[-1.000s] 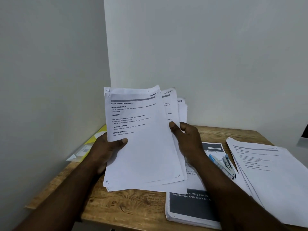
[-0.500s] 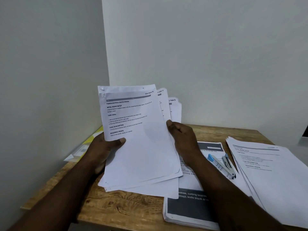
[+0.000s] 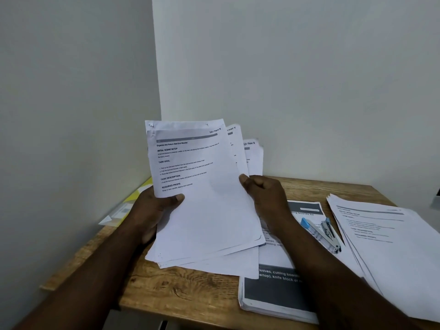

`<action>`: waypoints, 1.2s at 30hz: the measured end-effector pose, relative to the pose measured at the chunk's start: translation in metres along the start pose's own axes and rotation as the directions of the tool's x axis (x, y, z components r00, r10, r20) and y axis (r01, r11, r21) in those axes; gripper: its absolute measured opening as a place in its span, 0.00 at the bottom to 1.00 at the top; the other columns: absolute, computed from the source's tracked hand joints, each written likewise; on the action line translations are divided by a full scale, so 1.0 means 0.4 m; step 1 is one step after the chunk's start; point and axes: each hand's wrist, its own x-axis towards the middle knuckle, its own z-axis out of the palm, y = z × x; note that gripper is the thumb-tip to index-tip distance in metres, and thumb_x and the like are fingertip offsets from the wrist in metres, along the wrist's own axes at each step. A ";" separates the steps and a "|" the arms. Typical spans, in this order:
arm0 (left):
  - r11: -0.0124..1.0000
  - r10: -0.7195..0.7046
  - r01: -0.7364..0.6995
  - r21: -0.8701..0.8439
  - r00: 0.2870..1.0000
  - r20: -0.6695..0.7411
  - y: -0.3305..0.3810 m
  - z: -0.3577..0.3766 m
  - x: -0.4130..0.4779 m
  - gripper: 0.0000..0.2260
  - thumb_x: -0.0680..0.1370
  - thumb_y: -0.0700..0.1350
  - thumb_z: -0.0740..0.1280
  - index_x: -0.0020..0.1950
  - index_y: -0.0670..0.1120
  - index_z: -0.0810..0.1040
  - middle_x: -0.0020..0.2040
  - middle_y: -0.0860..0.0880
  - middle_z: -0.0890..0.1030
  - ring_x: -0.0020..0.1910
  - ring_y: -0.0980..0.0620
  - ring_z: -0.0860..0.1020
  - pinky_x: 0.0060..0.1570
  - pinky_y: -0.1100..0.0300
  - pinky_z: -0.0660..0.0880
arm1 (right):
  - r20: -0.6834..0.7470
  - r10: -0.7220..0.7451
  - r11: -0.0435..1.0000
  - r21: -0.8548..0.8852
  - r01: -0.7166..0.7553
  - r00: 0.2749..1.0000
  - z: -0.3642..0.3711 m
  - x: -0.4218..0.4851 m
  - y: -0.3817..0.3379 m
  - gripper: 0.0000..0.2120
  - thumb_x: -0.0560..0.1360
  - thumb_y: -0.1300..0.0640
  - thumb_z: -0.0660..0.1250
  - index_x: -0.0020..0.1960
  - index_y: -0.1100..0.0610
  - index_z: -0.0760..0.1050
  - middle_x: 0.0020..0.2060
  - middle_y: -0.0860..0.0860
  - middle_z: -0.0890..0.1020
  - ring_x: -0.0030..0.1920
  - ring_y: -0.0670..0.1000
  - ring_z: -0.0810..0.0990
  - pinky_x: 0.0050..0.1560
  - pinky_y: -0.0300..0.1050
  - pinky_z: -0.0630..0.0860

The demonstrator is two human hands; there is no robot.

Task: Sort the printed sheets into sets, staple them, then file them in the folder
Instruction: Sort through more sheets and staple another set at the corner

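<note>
Slipped lower than a second ago, the front sheet (image 3: 197,203) bares section labels (image 3: 249,143) for sorting; fingers (image 3: 177,197) of the left hand (image 3: 150,210) and right hand (image 3: 269,194) clasp the fanned sheets (image 3: 235,265) above the table (image 3: 190,291).

Single view, head-worn, wide-angle. Looks forward and down from person's own position onto wooden table (image 3: 190,289) set in wall corner (image 3: 156,91). Close range: arms (image 3: 83,270) enter from bottom edge, left hand (image 3: 152,210) and right hand (image 3: 266,198) near frame centre, sheets (image 3: 202,210) in them fill middle. Wall corner takes upper half of frame. Paper pile (image 3: 392,234) cut by right edge.
</note>
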 end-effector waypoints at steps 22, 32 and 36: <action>0.996 0.040 -0.051 -0.072 0.989 -0.142 0.006 0.009 -0.002 0.20 0.76 0.24 0.67 0.66 0.38 0.79 0.58 0.43 0.87 0.53 0.47 0.87 0.45 0.60 0.84 | -0.160 -0.049 0.997 -0.068 0.038 0.986 0.006 0.002 0.004 0.06 0.79 0.49 0.75 0.46 0.49 0.84 0.43 0.41 0.85 0.44 0.46 0.79 0.50 0.46 0.75; 0.997 0.049 -0.057 -0.048 0.986 -0.158 0.003 -0.002 0.005 0.21 0.76 0.26 0.69 0.67 0.40 0.79 0.60 0.44 0.87 0.58 0.44 0.85 0.51 0.57 0.83 | -0.241 0.004 1.000 0.014 -0.001 0.970 -0.011 0.004 -0.010 0.22 0.77 0.55 0.77 0.67 0.41 0.75 0.40 0.51 0.88 0.50 0.54 0.86 0.54 0.50 0.82; 0.996 0.049 -0.059 -0.060 0.986 -0.160 0.000 -0.006 0.009 0.22 0.77 0.26 0.68 0.69 0.39 0.78 0.62 0.42 0.85 0.60 0.43 0.84 0.57 0.53 0.82 | -0.199 0.025 0.999 0.043 -0.017 0.980 -0.014 0.008 -0.003 0.23 0.72 0.48 0.79 0.64 0.37 0.77 0.44 0.51 0.89 0.52 0.55 0.88 0.59 0.63 0.83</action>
